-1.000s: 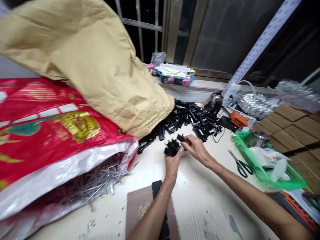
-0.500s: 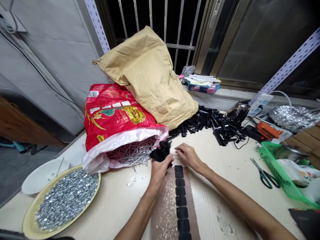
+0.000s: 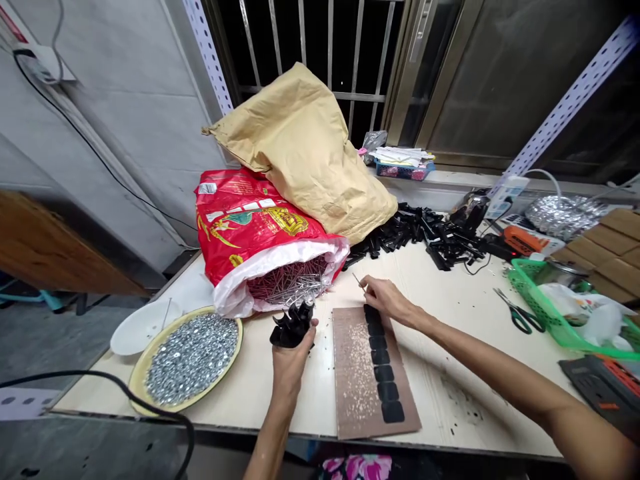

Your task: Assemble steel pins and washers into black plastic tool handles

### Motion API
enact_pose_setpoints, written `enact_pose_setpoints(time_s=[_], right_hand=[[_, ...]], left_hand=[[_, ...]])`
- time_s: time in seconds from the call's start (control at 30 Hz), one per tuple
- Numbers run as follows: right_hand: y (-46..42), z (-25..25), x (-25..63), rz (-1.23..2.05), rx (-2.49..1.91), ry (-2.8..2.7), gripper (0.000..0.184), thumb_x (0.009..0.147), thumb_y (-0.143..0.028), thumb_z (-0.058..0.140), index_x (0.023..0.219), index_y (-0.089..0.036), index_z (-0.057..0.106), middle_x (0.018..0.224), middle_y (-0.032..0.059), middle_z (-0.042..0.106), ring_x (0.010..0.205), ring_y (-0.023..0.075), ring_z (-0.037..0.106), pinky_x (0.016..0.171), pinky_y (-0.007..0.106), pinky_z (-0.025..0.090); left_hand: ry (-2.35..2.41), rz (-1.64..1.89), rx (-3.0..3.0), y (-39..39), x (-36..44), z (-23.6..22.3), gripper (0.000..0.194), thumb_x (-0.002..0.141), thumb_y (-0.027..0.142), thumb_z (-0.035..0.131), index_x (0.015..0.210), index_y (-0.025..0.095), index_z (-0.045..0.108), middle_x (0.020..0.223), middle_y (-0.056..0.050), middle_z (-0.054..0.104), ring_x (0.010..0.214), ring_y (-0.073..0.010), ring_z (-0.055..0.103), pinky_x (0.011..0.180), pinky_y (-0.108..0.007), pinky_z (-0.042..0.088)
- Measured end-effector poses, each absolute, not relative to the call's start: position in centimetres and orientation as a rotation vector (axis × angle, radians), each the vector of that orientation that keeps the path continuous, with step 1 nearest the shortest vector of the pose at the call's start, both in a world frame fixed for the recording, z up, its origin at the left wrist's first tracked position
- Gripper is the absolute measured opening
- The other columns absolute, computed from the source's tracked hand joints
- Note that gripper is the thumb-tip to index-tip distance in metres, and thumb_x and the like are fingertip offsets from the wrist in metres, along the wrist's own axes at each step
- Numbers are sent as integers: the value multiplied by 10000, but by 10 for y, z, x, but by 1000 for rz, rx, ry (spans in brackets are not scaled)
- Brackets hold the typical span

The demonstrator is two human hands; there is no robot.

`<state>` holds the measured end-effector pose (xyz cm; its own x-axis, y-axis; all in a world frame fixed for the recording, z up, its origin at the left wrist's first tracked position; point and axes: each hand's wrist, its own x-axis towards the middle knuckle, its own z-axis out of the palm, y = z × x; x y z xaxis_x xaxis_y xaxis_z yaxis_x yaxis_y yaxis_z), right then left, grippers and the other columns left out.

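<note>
Head view: black pieces (image 3: 291, 327) bunched in the left hand (image 3: 291, 357), fingers curled round them, near the yellow basin (image 3: 139, 385).
Right hand (image 3: 389, 299): fingertips seemingly pinching a thin rod (image 3: 357, 281), at the black row's (image 3: 383, 373) far end.
Brown board (image 3: 353, 420): bunch has shifted left of it; hands now work apart.

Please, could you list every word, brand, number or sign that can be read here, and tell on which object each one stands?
No text is clear enough to quote.
Red bag: yellow emblem with lettering, too blurred to read.
White label on that bag: looks like a barcode, too small to read.
White box by the perforated post: small print, unreadable.
</note>
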<state>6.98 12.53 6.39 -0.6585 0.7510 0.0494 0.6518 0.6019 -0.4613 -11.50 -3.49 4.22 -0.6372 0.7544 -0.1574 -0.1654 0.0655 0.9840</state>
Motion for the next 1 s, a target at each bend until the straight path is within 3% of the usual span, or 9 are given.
enact_pose_setpoints(time_s=[0.1, 0.17, 0.4, 0.53, 0.63, 0.77, 0.9, 1.0], right_hand=[[100, 97, 69, 1121, -944, -2166, 141, 875, -239, 482, 988, -157, 505, 841, 31, 645, 726, 130, 642, 650, 237, 483], [82, 115, 60, 1285, -753, -2036, 182, 888, -319, 501, 955, -155, 547, 841, 36, 654, 741, 135, 646, 659, 248, 494], [46, 131, 39, 972, -492, -2312, 192, 828, -354, 633, 809, -167, 670, 895, 39, 608, 822, 140, 583, 754, 264, 463], [56, 130, 31, 1059, -455, -2356, 305, 849, -426, 590, 1035, -186, 616, 1041, 49, 584, 862, 130, 576, 766, 257, 465], [81, 120, 15, 906, -710, -2367, 299, 951, -381, 413, 1092, -163, 562, 1020, 48, 600, 864, 110, 579, 755, 224, 447], [119, 99, -13, 469, -1209, -2516, 225, 951, -273, 417, 992, -163, 609, 1040, 69, 616, 963, 149, 568, 818, 242, 402], [142, 84, -42, 444, -1398, -2562, 270, 927, -324, 460, 1008, -124, 622, 1009, 137, 648, 958, 221, 599, 767, 284, 427], [149, 79, -58, 439, -1472, -2635, 211, 893, -243, 515, 961, -90, 644, 986, 167, 659, 951, 244, 618, 755, 302, 442]], left_hand=[[1683, 1618, 707, -36, -107, 44, 353, 617, 323, 742, 901, 117, 703, 869, -105, 731, 887, -229, 666, 796, -306, 491], [1680, 1609, 764, -37, -101, 44, 339, 625, 315, 733, 902, 123, 702, 885, -103, 731, 888, -230, 669, 836, -323, 485], [1769, 1614, 771, -54, -91, 39, 399, 590, 302, 759, 946, 135, 691, 899, -95, 730, 882, -260, 673, 783, -341, 517], [1712, 1621, 750, -68, -94, 46, 374, 633, 346, 736, 943, 140, 699, 900, -98, 732, 907, -259, 665, 782, -337, 514], [1686, 1646, 706, -76, -97, 53, 372, 655, 364, 723, 962, 156, 706, 961, -93, 726, 953, -243, 651, 781, -305, 507], [1741, 1685, 704, -77, -101, 55, 395, 637, 374, 735, 966, 157, 711, 976, -94, 724, 964, -249, 648, 779, -307, 508], [1733, 1705, 724, -70, -104, 53, 346, 620, 346, 743, 910, 160, 723, 940, -91, 731, 967, -257, 650, 838, -339, 497], [1748, 1701, 746, -64, -103, 53, 329, 614, 324, 748, 902, 165, 724, 941, -83, 730, 930, -246, 658, 820, -331, 502]])
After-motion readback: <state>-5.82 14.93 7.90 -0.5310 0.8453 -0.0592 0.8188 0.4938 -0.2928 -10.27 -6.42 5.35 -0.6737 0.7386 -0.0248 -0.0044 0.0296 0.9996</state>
